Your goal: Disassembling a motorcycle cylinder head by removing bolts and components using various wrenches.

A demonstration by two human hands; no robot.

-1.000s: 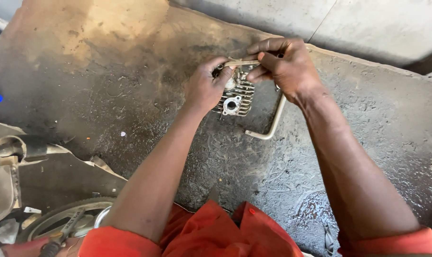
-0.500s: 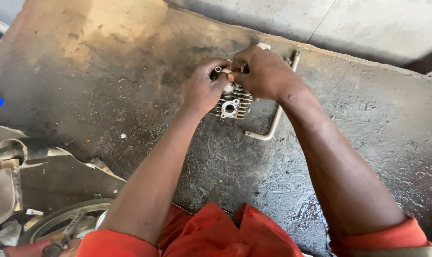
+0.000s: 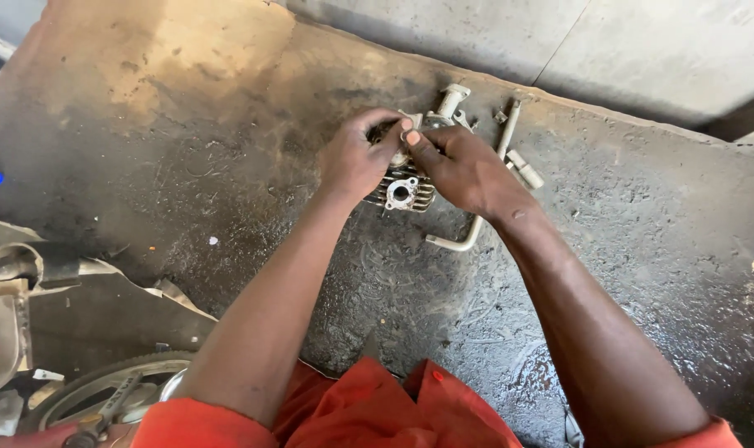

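A small grey finned metal engine head (image 3: 403,192) sits on the dark, oil-stained concrete floor (image 3: 227,166), with both hands bunched over its top. The left hand (image 3: 356,159) curls around its left side, while the right hand (image 3: 466,170) presses in from the right, thumb and fingers pinched on a small part at the top. A bent pale metal rod (image 3: 476,224) lies just beside it, under the right wrist.

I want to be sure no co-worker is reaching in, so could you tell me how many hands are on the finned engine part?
2: the left hand grips its left side, the right hand its top right. Both belong to the person; none else visible.
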